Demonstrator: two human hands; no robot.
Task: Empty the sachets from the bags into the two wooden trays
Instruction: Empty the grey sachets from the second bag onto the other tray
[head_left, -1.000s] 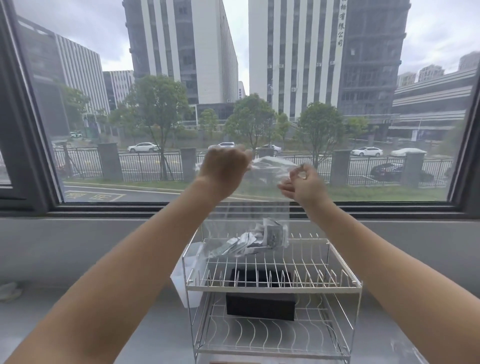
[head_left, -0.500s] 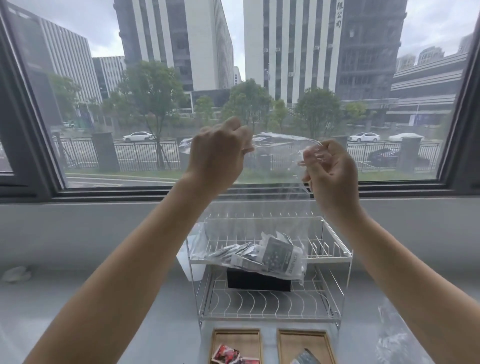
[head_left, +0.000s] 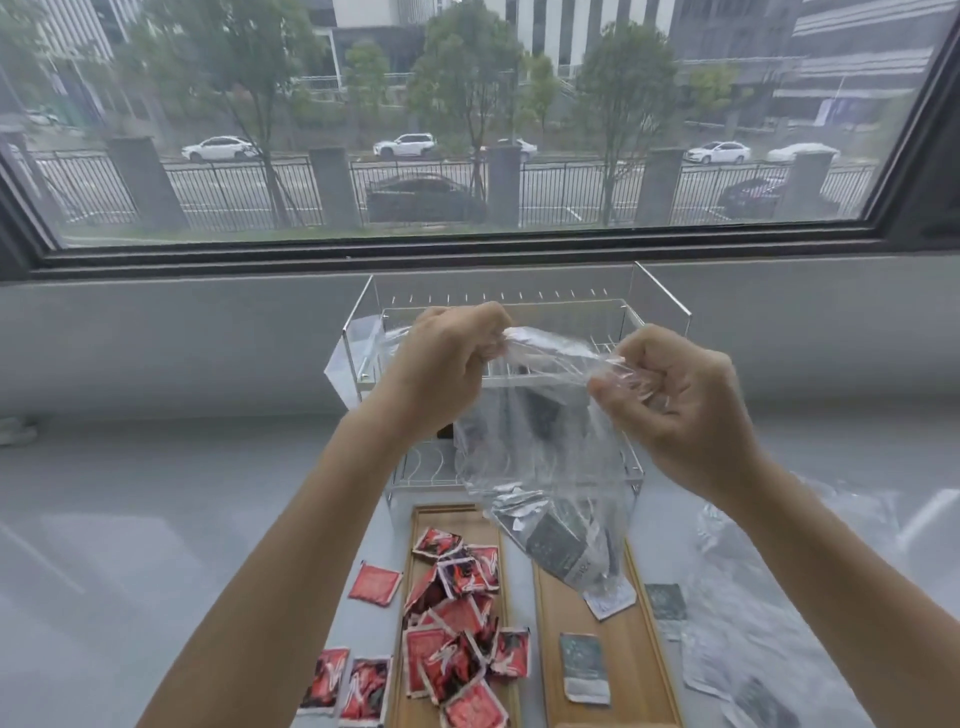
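My left hand (head_left: 441, 364) and my right hand (head_left: 675, 405) pinch the top edge of a clear plastic bag (head_left: 540, 457), which hangs above the trays. Dark grey sachets (head_left: 561, 545) sit bunched at the bag's bottom, over the right wooden tray (head_left: 639, 660). That tray holds a few grey sachets (head_left: 584, 667). The left wooden tray (head_left: 447, 512) is heaped with red sachets (head_left: 457, 629). Three red sachets (head_left: 375, 584) lie on the counter left of it, and one grey sachet (head_left: 666, 603) lies right of the right tray.
A white wire dish rack (head_left: 519, 322) stands behind the trays against the wall under a wide window, with a dark box inside. Crumpled clear bags (head_left: 769, 623) lie on the grey counter at the right.
The view has tilted down, and both hands have lowered the bag from window height to just above the right tray. Both trays are now fully visible.
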